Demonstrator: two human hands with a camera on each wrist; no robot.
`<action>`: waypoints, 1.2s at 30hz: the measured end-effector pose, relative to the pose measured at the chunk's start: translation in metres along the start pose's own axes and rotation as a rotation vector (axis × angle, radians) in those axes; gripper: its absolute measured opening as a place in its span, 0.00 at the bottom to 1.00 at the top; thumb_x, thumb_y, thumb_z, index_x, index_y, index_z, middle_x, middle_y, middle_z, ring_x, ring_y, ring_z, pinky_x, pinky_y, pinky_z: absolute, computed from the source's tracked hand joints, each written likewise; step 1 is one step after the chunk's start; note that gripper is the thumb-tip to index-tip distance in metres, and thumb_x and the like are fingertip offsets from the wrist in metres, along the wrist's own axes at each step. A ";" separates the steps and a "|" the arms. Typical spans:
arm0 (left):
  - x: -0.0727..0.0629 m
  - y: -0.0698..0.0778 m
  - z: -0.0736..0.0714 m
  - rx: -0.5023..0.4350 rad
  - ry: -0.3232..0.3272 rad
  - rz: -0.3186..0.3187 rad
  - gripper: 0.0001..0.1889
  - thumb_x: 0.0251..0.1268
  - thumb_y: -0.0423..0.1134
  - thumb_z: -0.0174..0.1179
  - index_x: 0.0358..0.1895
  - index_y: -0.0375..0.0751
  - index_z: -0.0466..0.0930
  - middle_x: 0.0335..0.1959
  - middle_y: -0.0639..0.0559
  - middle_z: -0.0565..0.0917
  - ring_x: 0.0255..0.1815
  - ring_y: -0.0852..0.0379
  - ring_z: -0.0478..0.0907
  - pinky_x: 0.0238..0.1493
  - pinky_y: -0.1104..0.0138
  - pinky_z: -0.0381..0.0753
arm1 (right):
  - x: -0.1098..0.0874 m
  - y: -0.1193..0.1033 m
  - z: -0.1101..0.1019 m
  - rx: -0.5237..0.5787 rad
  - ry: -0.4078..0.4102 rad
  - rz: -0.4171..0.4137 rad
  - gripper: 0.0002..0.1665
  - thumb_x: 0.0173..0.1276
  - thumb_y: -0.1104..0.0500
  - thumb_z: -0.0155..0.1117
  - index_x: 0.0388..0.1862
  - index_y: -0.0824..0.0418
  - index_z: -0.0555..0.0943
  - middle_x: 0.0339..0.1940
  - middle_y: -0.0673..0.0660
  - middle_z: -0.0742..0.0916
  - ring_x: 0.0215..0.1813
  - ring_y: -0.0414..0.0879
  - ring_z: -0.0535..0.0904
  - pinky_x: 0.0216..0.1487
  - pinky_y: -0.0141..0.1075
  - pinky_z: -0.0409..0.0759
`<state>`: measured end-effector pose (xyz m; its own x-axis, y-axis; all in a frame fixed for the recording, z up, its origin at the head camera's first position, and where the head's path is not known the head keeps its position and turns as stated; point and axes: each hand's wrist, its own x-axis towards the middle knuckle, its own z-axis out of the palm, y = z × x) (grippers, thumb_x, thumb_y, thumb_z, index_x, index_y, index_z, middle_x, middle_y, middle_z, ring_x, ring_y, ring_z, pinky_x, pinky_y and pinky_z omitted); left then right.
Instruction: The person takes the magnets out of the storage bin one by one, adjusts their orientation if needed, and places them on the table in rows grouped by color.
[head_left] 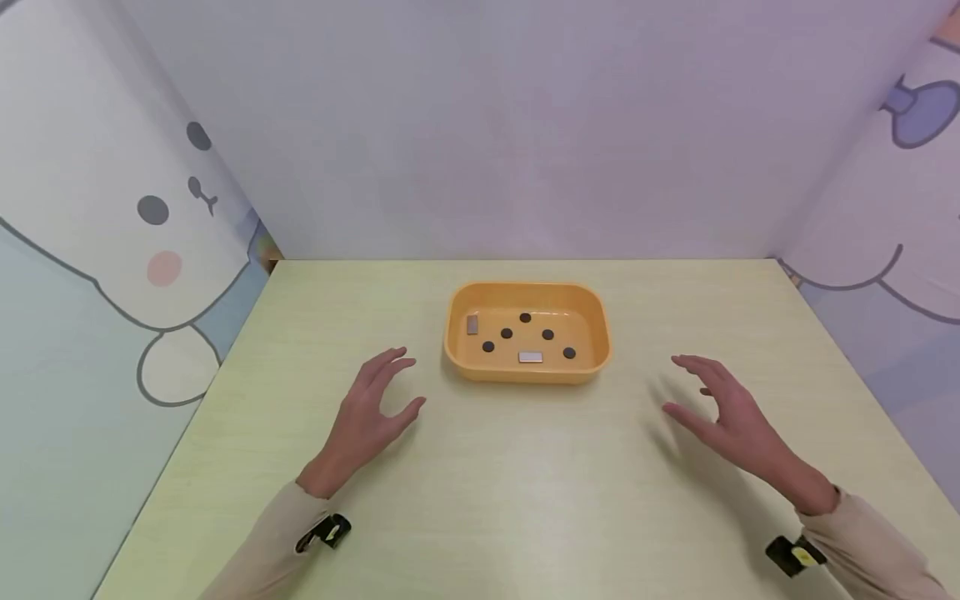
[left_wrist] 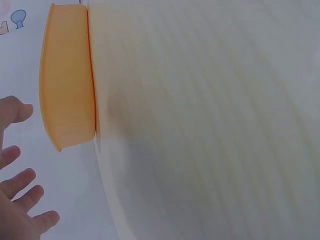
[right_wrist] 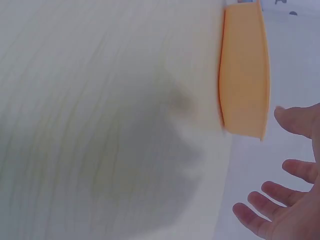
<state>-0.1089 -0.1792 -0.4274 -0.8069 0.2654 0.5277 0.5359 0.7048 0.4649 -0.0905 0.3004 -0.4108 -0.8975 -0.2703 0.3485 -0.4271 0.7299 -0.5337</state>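
Observation:
A shallow orange-yellow tray (head_left: pixel 528 376) stands on the table, with several small black discs (head_left: pixel 547 335) lying flat inside. Two small rectangular pieces are in it too: a pale one (head_left: pixel 530 357) near the front wall and a brownish-grey one (head_left: pixel 472 325) by the left wall. My left hand (head_left: pixel 363 421) hovers left of the tray, fingers spread and thumb apart, touching nothing. To the tray's right, my right hand (head_left: pixel 738 421) is held above the table in a similar pose, also holding nothing. Both wrist views show only the tray's outer side (left_wrist: pixel 70 75).
The pale wood-grain table (head_left: pixel 525 483) reaches back to a plain light wall (head_left: pixel 510 133). Side walls with cartoon prints (head_left: pixel 165 267) border it left and right. A dark strapped device (head_left: pixel 330 531) sits at the left wrist, and another device (head_left: pixel 795 555) at the right.

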 end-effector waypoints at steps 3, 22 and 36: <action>0.004 0.000 0.001 -0.025 -0.010 0.023 0.27 0.48 0.39 0.72 0.55 0.43 0.75 0.62 0.48 0.72 0.64 0.52 0.66 0.55 0.55 0.73 | 0.003 -0.004 -0.001 0.011 0.002 -0.003 0.37 0.55 0.63 0.72 0.64 0.61 0.70 0.60 0.56 0.75 0.58 0.36 0.66 0.47 0.19 0.67; 0.034 -0.002 0.009 -0.091 -0.036 0.188 0.20 0.49 0.36 0.72 0.48 0.41 0.80 0.54 0.48 0.77 0.58 0.51 0.70 0.57 0.62 0.72 | 0.029 -0.021 -0.004 0.032 -0.021 -0.050 0.31 0.54 0.64 0.74 0.58 0.61 0.74 0.52 0.53 0.79 0.52 0.46 0.72 0.43 0.24 0.74; 0.049 -0.007 0.021 -0.151 -0.059 0.241 0.18 0.49 0.34 0.71 0.45 0.40 0.80 0.52 0.49 0.78 0.57 0.52 0.70 0.57 0.63 0.72 | 0.052 -0.031 0.000 0.055 -0.063 -0.062 0.27 0.57 0.61 0.72 0.56 0.58 0.75 0.50 0.50 0.79 0.51 0.45 0.74 0.42 0.32 0.77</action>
<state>-0.1573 -0.1575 -0.4199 -0.6624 0.4548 0.5953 0.7414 0.5121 0.4337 -0.1239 0.2638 -0.3765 -0.8737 -0.3536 0.3342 -0.4856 0.6754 -0.5550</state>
